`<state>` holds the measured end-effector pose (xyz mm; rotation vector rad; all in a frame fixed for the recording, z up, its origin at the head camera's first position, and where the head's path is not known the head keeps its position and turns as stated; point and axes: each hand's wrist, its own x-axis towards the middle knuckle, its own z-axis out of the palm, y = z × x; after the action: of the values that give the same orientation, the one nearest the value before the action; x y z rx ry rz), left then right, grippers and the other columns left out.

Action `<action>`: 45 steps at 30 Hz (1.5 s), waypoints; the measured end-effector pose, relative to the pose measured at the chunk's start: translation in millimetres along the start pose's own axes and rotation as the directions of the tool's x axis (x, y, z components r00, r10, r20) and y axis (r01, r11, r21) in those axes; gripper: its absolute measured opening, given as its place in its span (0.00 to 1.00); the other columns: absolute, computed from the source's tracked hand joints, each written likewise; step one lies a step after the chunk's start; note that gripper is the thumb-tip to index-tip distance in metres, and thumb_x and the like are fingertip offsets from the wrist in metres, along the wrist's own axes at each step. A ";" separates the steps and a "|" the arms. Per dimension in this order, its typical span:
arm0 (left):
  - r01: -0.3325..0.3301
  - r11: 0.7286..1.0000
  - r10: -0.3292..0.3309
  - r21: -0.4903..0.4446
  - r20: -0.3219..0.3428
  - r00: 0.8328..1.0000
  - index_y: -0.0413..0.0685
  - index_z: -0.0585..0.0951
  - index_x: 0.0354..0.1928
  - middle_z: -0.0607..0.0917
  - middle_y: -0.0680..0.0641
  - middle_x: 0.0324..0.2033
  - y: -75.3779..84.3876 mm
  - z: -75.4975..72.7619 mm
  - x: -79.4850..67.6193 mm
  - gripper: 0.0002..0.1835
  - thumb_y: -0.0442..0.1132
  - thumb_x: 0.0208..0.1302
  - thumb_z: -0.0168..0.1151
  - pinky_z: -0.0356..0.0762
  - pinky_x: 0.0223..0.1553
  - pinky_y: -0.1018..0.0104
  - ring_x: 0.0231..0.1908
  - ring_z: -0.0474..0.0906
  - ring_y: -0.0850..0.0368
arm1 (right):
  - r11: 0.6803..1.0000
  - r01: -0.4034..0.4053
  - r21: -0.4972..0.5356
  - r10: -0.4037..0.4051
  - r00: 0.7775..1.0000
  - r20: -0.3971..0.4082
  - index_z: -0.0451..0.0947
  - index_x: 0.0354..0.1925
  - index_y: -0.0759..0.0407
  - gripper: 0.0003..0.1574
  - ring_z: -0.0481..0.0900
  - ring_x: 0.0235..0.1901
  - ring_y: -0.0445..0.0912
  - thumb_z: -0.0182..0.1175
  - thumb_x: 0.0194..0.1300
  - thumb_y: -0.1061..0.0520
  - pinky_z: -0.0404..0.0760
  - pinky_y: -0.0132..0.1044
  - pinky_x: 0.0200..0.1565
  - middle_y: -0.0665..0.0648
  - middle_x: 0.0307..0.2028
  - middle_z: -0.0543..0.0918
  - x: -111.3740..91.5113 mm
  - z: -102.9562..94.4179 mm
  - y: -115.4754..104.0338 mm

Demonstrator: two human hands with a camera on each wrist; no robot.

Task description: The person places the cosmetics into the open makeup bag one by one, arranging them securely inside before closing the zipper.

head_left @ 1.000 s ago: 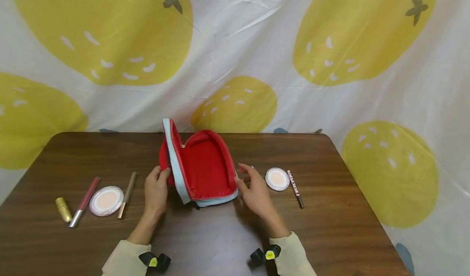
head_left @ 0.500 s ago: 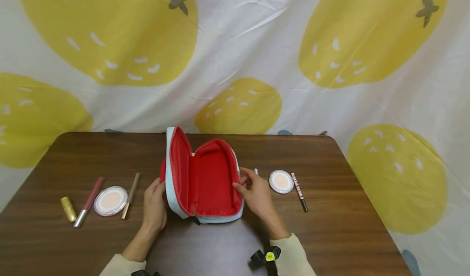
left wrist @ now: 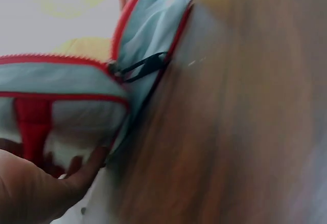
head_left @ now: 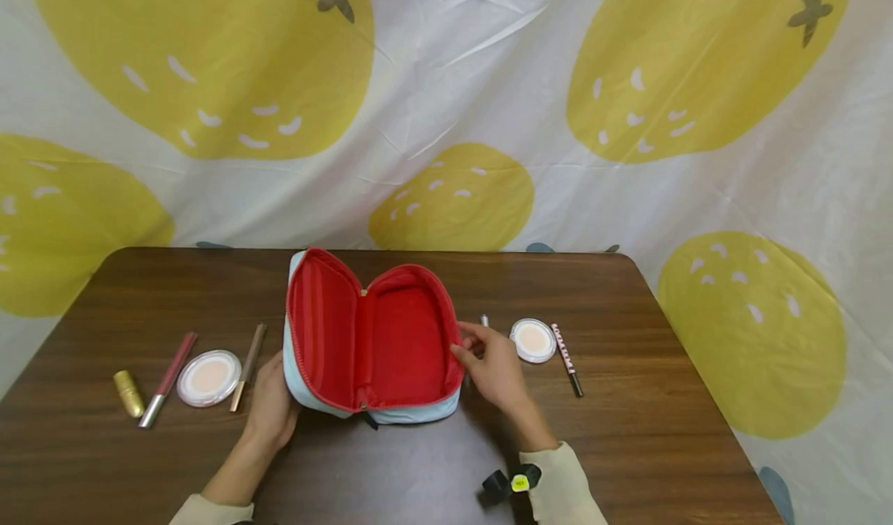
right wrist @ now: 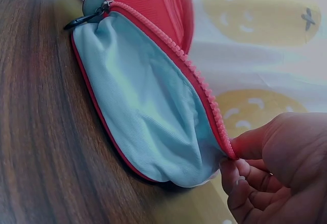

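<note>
A light-blue cosmetic bag (head_left: 412,414) with a red lining stands unzipped on the table, spread into two halves. My left hand (head_left: 270,405) holds the left half from outside, its fingers mostly hidden behind it. In the left wrist view, the thumb and fingers of that hand (left wrist: 48,185) lie against the outer face by a red strap (left wrist: 33,129). My right hand (head_left: 497,366) pinches the right half's rim between thumb and fingers, plain in the right wrist view at the red zipper edge (right wrist: 204,93). Dark zipper pulls (right wrist: 84,18) hang at the hinge end.
On the left lie a gold tube (head_left: 129,393), a pink tube with silver end (head_left: 167,381), a round compact (head_left: 208,378) and a slim gold tube (head_left: 248,367). Right of the bag lie another compact (head_left: 533,340) and a patterned pencil (head_left: 567,359). A printed cloth (head_left: 446,83) hangs behind.
The bag's left half has swung outward to the left, so both red insides face up. My left hand has moved behind that half; my right hand has closed onto the right rim.
</note>
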<state>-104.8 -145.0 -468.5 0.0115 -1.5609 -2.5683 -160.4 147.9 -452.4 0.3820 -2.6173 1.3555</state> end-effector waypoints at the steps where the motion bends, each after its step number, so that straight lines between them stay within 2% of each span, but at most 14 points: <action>1: 0.030 0.999 -0.030 0.036 0.001 1.000 0.50 0.81 0.44 0.83 0.52 0.37 2.0 -2.5 0.3 0.16 0.40 0.77 0.41 0.76 0.42 0.69 0.40 0.77 0.62 | 1.000 0.000 -0.001 0.000 1.000 0.002 0.81 0.49 0.64 0.19 0.77 0.27 0.43 0.67 0.57 0.65 0.74 0.31 0.28 0.51 0.26 0.78 -0.1 -0.7 0.6; 5: 0.164 0.972 -0.162 0.166 -0.024 0.986 0.45 0.77 0.45 0.82 0.52 0.31 12.7 -12.3 1.9 0.13 0.39 0.76 0.40 0.78 0.35 0.68 0.34 0.78 0.62 | 1.000 0.000 0.002 0.000 1.000 0.005 0.81 0.49 0.64 0.19 0.77 0.26 0.43 0.67 0.57 0.65 0.74 0.30 0.27 0.51 0.26 0.78 -1.1 -3.3 2.7; 8: 0.227 0.955 -0.223 0.190 -0.040 0.974 0.41 0.73 0.48 0.82 0.53 0.31 24.3 -16.2 4.5 0.13 0.41 0.77 0.41 0.79 0.34 0.67 0.33 0.79 0.62 | 1.000 -0.003 0.008 0.003 1.000 0.003 0.81 0.49 0.64 0.19 0.76 0.26 0.43 0.67 0.57 0.66 0.74 0.30 0.27 0.52 0.26 0.78 -1.6 -4.8 4.3; 10: 0.224 0.951 -0.214 0.215 -0.069 0.974 0.38 0.70 0.52 0.82 0.54 0.34 33.9 -15.1 5.5 0.17 0.46 0.76 0.43 0.80 0.35 0.68 0.34 0.80 0.63 | 1.000 -0.003 0.011 0.003 1.000 0.006 0.81 0.49 0.64 0.18 0.76 0.26 0.43 0.67 0.57 0.66 0.74 0.30 0.27 0.52 0.26 0.78 -1.7 -5.5 4.9; 13: 0.154 0.932 -0.119 0.328 -0.123 0.985 0.34 0.68 0.59 0.80 0.53 0.41 48.5 -9.3 3.7 0.25 0.50 0.73 0.48 0.79 0.37 0.70 0.38 0.79 0.64 | 1.000 -0.003 0.011 0.003 1.000 0.012 0.81 0.48 0.65 0.18 0.76 0.26 0.43 0.67 0.57 0.66 0.74 0.30 0.27 0.52 0.26 0.78 -1.7 -6.3 4.9; 15: 0.100 0.887 -0.047 0.450 -0.129 0.991 0.34 0.67 0.63 0.78 0.49 0.47 56.2 -3.9 0.8 0.29 0.50 0.71 0.51 0.78 0.39 0.73 0.41 0.77 0.65 | 1.000 -0.002 0.005 0.002 1.000 0.017 0.81 0.48 0.65 0.18 0.76 0.26 0.43 0.67 0.57 0.65 0.74 0.30 0.27 0.52 0.26 0.78 -1.6 -6.6 4.6; 17: 0.057 0.832 -0.009 0.552 -0.089 0.996 0.36 0.64 0.66 0.75 0.43 0.53 61.0 0.7 -1.8 0.31 0.48 0.69 0.56 0.77 0.39 0.74 0.45 0.76 0.62 | 1.000 0.001 0.001 -0.002 1.000 0.021 0.81 0.48 0.65 0.18 0.76 0.26 0.43 0.67 0.58 0.65 0.74 0.31 0.28 0.52 0.26 0.78 -1.3 -7.1 4.2; 21: 0.013 0.754 -0.020 0.657 0.003 1.000 0.38 0.58 0.70 0.71 0.35 0.60 61.9 2.6 -2.9 0.36 0.44 0.66 0.61 0.77 0.43 0.70 0.53 0.76 0.49 | 1.000 0.005 -0.008 -0.004 1.000 0.022 0.81 0.48 0.65 0.18 0.77 0.26 0.42 0.67 0.57 0.65 0.75 0.31 0.28 0.51 0.26 0.78 -0.7 -8.3 4.6; 24: -0.021 0.657 0.022 0.753 0.008 1.000 0.35 0.60 0.69 0.74 0.31 0.57 59.3 -1.1 -0.4 0.35 0.41 0.66 0.61 0.79 0.43 0.61 0.50 0.77 0.39 | 1.000 0.003 -0.014 -0.003 1.000 0.019 0.81 0.48 0.65 0.18 0.77 0.25 0.42 0.67 0.57 0.65 0.74 0.31 0.27 0.51 0.25 0.78 -0.3 -10.0 5.7; 28: -0.072 0.495 0.097 0.866 0.027 0.995 0.29 0.62 0.67 0.73 0.27 0.56 55.9 -6.8 2.6 0.32 0.37 0.66 0.60 0.75 0.48 0.48 0.50 0.76 0.34 | 1.000 0.009 -0.025 -0.009 1.000 0.010 0.81 0.47 0.65 0.18 0.76 0.24 0.42 0.68 0.57 0.65 0.73 0.30 0.26 0.51 0.25 0.78 0.7 -12.6 7.8; 33: -0.153 0.368 0.147 0.917 0.105 0.984 0.26 0.61 0.66 0.65 0.26 0.62 48.0 -13.0 5.2 0.32 0.32 0.64 0.60 0.60 0.59 0.39 0.62 0.61 0.31 | 0.999 0.024 -0.026 -0.023 1.000 0.017 0.81 0.48 0.65 0.18 0.76 0.24 0.42 0.68 0.57 0.65 0.73 0.30 0.27 0.52 0.25 0.78 1.7 -13.4 8.9; 36: -0.184 0.321 0.161 0.929 0.138 0.977 0.26 0.61 0.66 0.65 0.26 0.62 42.7 -17.3 6.6 0.33 0.29 0.62 0.61 0.59 0.59 0.38 0.63 0.60 0.30 | 0.999 0.020 -0.031 -0.019 1.000 0.016 0.81 0.48 0.65 0.18 0.76 0.24 0.42 0.68 0.57 0.65 0.73 0.30 0.27 0.52 0.25 0.77 1.4 -13.3 8.7; 41: -0.216 0.278 0.155 0.936 0.178 0.972 0.28 0.61 0.67 0.65 0.26 0.62 35.3 -23.8 8.5 0.34 0.28 0.61 0.62 0.59 0.59 0.38 0.64 0.58 0.31 | 0.999 0.015 -0.044 -0.015 1.000 0.010 0.81 0.48 0.65 0.18 0.75 0.24 0.42 0.68 0.56 0.65 0.73 0.30 0.27 0.51 0.24 0.77 0.8 -13.5 8.9; 45: -0.262 0.239 0.138 0.935 0.234 0.962 0.28 0.61 0.67 0.64 0.27 0.63 30.9 -28.9 9.5 0.37 0.32 0.59 0.65 0.59 0.58 0.36 0.64 0.56 0.30 | 0.999 0.015 -0.049 -0.015 1.000 0.001 0.81 0.48 0.65 0.19 0.75 0.24 0.42 0.68 0.56 0.66 0.73 0.31 0.27 0.52 0.25 0.77 0.3 -14.6 8.8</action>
<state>-108.5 -185.6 -453.9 -0.1898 -2.6845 -1.0102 -162.8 164.7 -450.8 0.3937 -2.6371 1.2848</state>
